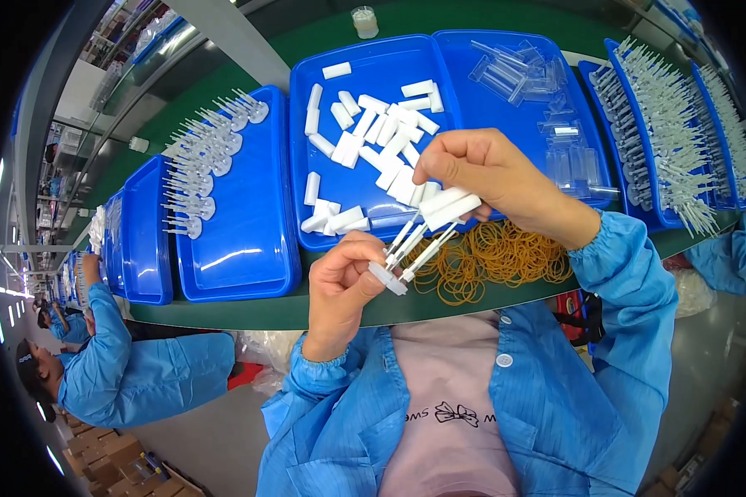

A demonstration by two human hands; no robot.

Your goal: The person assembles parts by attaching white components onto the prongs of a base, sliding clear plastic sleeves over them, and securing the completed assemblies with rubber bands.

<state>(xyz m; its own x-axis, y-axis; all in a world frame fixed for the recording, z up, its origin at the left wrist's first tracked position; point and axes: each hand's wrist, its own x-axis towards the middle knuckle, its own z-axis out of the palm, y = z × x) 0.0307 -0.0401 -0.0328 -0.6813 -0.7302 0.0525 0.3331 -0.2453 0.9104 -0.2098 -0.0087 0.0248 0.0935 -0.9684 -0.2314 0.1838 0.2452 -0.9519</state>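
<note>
My left hand pinches the round pale plastic base of a small part with several thin prongs standing up from it. White cylinders sit at the far ends of these prongs, tilted up and to the right. My right hand is closed at those cylinders, its fingers partly hidden behind them. Just beyond, a blue tray carries many loose white cylinders. Brown rubber bands lie heaped below my right wrist.
To the left, a blue tray bears rows of pronged parts. Clear plastic tubes lie in the right tray; trays of pronged pieces stand beyond. A cup is at the back. Another person works at left.
</note>
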